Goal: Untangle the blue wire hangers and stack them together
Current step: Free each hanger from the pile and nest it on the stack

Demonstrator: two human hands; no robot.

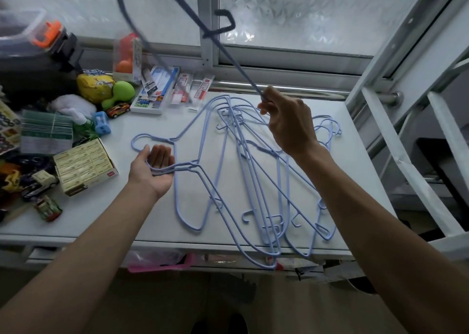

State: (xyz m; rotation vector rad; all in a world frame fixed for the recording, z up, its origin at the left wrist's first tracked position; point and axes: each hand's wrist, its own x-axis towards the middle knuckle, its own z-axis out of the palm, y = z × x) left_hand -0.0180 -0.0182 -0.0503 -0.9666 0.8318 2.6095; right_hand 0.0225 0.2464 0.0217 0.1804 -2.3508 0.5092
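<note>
Frosted window (304,16) behind, a pale tabletop (101,219) carries the tangled hangers (253,176), above which the right hand (286,128) pinches a single hanger (236,64) whose long axis climbs up-left from the fingers (266,105), toward the open, palm-up left hand (152,166) cradling gathered hooks (165,169).

**Crowded white surface (101,214)**

Blue wire hangers (253,181) are lying tangled across its middle and right. On the left, a yellow box (85,167), a toy car (118,110), a blue sharpener (101,126) and stationery packs (157,92) are crowding together.
</note>
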